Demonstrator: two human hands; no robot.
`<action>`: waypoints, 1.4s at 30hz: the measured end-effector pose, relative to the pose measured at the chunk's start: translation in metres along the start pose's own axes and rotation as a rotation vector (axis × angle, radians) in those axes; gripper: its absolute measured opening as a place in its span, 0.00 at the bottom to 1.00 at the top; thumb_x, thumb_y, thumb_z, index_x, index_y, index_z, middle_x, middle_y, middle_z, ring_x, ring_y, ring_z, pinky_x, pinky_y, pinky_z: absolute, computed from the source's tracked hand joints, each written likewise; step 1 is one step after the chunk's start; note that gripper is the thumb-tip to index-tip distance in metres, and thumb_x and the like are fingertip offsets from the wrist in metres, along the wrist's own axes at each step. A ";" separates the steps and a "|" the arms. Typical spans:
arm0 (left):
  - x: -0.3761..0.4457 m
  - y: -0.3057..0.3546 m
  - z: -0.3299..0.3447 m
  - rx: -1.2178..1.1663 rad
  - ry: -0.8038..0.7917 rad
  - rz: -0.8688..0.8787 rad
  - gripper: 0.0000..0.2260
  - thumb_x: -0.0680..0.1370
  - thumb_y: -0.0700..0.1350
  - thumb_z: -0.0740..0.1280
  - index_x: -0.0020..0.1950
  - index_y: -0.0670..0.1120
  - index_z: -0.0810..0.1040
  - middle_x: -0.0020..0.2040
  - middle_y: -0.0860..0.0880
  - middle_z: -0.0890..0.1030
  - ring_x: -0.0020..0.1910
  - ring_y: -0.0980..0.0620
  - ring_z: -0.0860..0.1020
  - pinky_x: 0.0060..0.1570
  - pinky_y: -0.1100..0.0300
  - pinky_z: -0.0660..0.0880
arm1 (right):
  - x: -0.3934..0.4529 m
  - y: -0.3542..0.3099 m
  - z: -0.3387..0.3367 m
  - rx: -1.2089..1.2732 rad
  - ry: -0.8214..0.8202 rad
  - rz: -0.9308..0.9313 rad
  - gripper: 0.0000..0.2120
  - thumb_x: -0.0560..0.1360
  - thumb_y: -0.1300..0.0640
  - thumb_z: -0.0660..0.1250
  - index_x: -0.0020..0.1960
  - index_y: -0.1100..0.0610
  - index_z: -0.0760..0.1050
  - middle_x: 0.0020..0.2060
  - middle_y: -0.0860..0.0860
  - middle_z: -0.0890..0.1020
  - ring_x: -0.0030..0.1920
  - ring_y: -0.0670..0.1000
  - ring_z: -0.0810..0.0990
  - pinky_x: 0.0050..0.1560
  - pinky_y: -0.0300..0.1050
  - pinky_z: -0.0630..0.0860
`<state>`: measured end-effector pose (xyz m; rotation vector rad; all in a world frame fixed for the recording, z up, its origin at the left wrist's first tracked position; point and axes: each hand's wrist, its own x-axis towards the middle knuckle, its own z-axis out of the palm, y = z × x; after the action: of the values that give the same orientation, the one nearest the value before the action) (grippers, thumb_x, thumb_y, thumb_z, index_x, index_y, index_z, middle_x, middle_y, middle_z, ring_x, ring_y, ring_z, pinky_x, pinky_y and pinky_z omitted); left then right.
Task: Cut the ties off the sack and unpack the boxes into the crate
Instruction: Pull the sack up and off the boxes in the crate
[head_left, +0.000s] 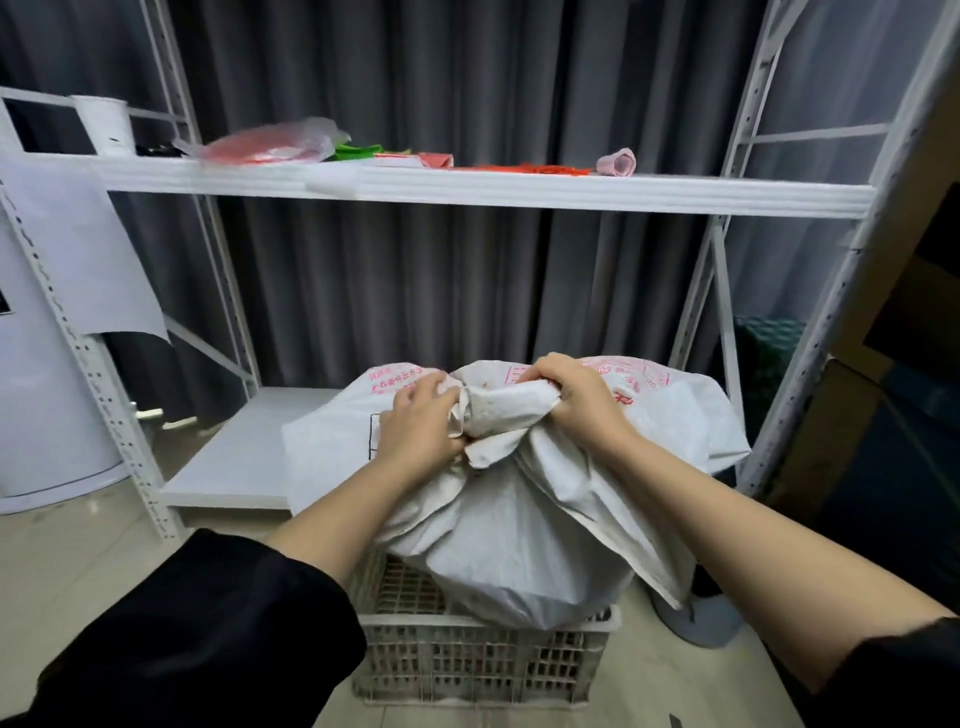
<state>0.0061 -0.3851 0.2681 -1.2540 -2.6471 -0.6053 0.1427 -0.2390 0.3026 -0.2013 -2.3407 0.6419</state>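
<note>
on the floor in front of a white metal shelf, a white woven sack with red print sits in a pale slatted plastic crate, bulging over its rim. the left hand and right hand both grip the bunched neck of the sack, fingers closed tight on the fabric. black sleeves cover both upper arms. grey curtains hang behind.
</note>
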 end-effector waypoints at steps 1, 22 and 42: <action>-0.001 0.000 -0.002 -0.021 0.066 0.034 0.13 0.73 0.45 0.66 0.57 0.52 0.72 0.68 0.53 0.68 0.65 0.43 0.69 0.51 0.52 0.71 | 0.002 0.000 -0.001 -0.023 -0.012 0.002 0.09 0.67 0.59 0.63 0.44 0.55 0.80 0.38 0.50 0.77 0.42 0.50 0.75 0.45 0.40 0.70; 0.055 -0.002 -0.086 0.330 0.243 0.140 0.09 0.77 0.45 0.60 0.56 0.46 0.72 0.55 0.43 0.75 0.54 0.39 0.76 0.39 0.51 0.68 | 0.060 0.005 -0.055 -0.894 -0.079 0.113 0.11 0.76 0.63 0.57 0.58 0.58 0.69 0.53 0.57 0.77 0.54 0.60 0.74 0.39 0.49 0.62; 0.045 -0.021 -0.075 0.702 0.659 0.857 0.06 0.67 0.34 0.57 0.40 0.43 0.68 0.33 0.45 0.72 0.28 0.46 0.71 0.24 0.58 0.60 | 0.032 0.041 -0.069 -1.016 0.180 -0.422 0.09 0.67 0.65 0.68 0.43 0.59 0.69 0.41 0.56 0.73 0.41 0.55 0.69 0.21 0.42 0.58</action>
<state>-0.0415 -0.3965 0.3438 -1.4209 -1.3772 0.0687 0.1632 -0.1666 0.3454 -0.1866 -2.2200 -0.7667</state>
